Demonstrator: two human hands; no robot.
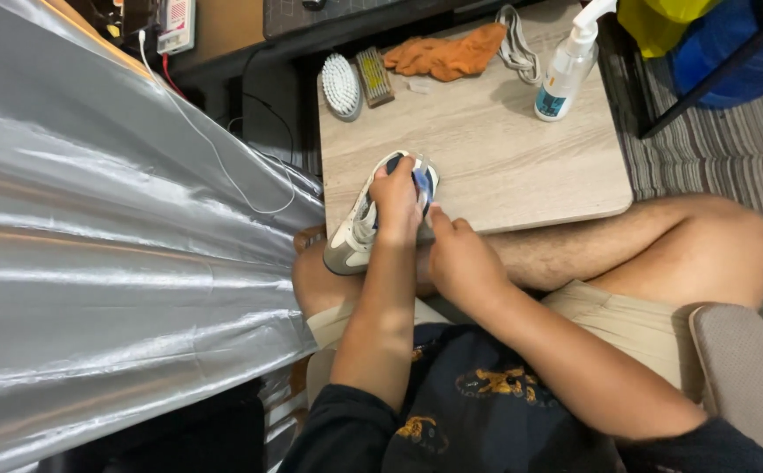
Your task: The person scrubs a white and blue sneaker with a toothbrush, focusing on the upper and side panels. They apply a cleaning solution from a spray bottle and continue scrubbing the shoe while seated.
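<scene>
Sneaker (355,229), toe toward viewer, lengthwise diagonal

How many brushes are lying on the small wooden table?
2: a white-bristled oval brush at the table's far left corner, and a tan-bristled rectangular brush just right of it. Others may be hidden.

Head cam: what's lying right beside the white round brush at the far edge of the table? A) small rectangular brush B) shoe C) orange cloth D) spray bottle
A: the small rectangular brush lies directly beside the white round brush; the orange cloth comes after it, farther along the edge.
</scene>
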